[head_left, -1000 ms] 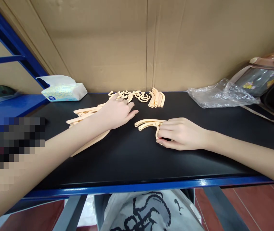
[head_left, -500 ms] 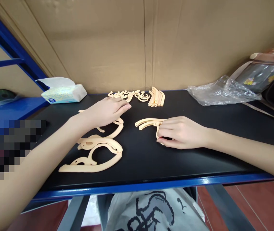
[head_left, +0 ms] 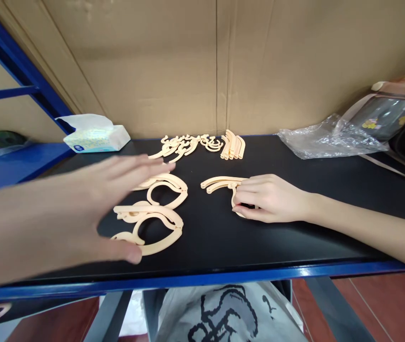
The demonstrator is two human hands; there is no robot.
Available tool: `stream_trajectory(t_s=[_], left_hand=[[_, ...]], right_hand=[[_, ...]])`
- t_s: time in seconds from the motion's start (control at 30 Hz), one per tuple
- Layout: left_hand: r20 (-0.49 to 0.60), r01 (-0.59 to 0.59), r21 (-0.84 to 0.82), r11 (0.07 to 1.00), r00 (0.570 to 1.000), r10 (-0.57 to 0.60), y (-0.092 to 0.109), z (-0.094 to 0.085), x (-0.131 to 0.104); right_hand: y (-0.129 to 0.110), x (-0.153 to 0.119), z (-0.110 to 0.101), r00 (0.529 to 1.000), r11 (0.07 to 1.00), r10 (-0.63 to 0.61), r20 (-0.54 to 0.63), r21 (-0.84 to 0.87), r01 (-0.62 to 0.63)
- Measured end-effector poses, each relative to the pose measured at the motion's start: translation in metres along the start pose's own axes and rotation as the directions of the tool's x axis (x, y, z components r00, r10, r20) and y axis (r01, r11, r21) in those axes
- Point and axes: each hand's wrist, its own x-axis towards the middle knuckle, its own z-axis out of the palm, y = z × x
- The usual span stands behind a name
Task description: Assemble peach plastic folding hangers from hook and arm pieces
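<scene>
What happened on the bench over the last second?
The left hand drew back from the far pieces toward the camera, open and blurred, uncovering the large looped wooden pieces on the black benchtop. The right hand stayed on the curved strips. The tissue pack and plastic bag are unmoved.

A tissue pack (head_left: 95, 135) and plastic bag (head_left: 326, 140) flank the table (head_left: 295, 228).

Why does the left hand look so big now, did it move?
Yes. The left hand pulled back from the small pieces by the cardboard wall toward the table's near blue edge, uncovering the big curved pieces.
</scene>
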Motion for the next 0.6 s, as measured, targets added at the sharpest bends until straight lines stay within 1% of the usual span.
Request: stream_trajectory(t_s=[0.07,0.1,0.13,0.2,0.3,0.33,0.4,0.5,0.6], left_hand=[[0.034,-0.134,0.022,0.991,0.99,0.134,0.003,0.018,-0.014],[0.065,-0.132,0.031,0.991,0.989,0.13,0.003,0.025,-0.016],[0.063,-0.125,0.039,0.991,0.99,0.122,0.002,0.029,-0.016],[0.119,-0.117,0.031,0.993,0.986,0.113,-0.002,0.032,-0.009],[0.174,-0.095,0.041,0.995,0.981,0.087,-0.008,0.029,0.007],[0.182,-0.083,0.04,0.996,0.981,0.075,-0.01,0.029,0.012],[0.207,-0.097,0.035,0.995,0.974,0.087,-0.011,0.03,0.019],[0.177,-0.125,0.062,0.99,0.978,0.112,-0.007,0.037,0.025],[0.088,-0.121,0.095,0.988,0.99,0.113,0.004,0.043,0.031]], right_hand=[[0.0,0.001,0.0,1.0,0.999,0.02,0.013,0.045,-0.02],[0.0,0.001,0.0,0.999,0.998,0.028,0.016,0.064,-0.029],[0.0,0.001,0.0,0.999,0.996,0.035,0.017,0.078,-0.036],[0.0,0.0,0.001,0.999,0.994,0.043,0.017,0.095,-0.045],[0.0,0.0,0.001,0.999,0.995,0.047,0.019,0.088,-0.049],[0.0,-0.001,0.001,0.999,0.996,0.046,0.02,0.08,-0.048],[0.0,-0.001,0.001,0.999,0.997,0.043,0.022,0.062,-0.044],[0.0,0.0,0.0,0.999,0.998,0.039,0.026,0.052,-0.04],[0.0,0.0,0.0,0.999,0.998,0.028,0.021,0.057,-0.029]])
